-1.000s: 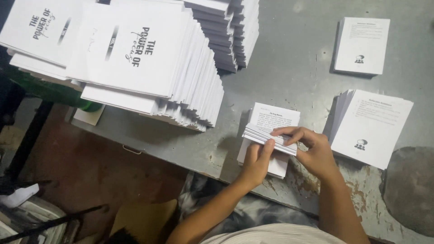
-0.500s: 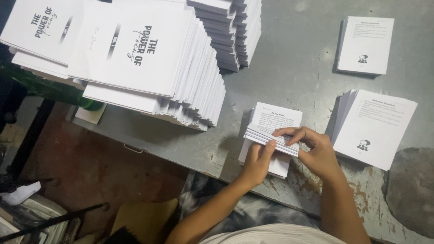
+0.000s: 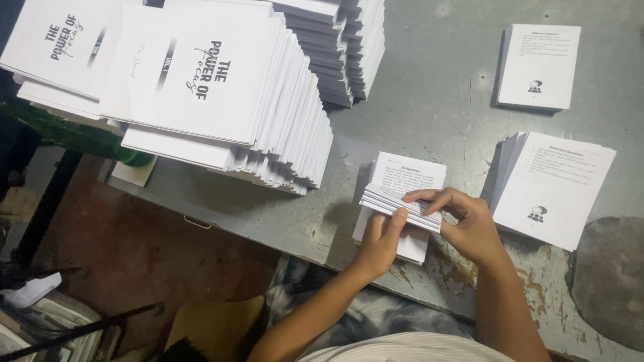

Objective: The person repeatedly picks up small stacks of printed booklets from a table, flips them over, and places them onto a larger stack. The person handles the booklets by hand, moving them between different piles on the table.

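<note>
A thin bundle of white printed sheets (image 3: 400, 203) lies lifted across a small stack of pages (image 3: 404, 201) near the counter (image 3: 429, 121) edge.

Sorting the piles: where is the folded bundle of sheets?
The folded bundle of sheets is centre-right in the head view, held between left hand and right hand above a small printed stack.
</note>
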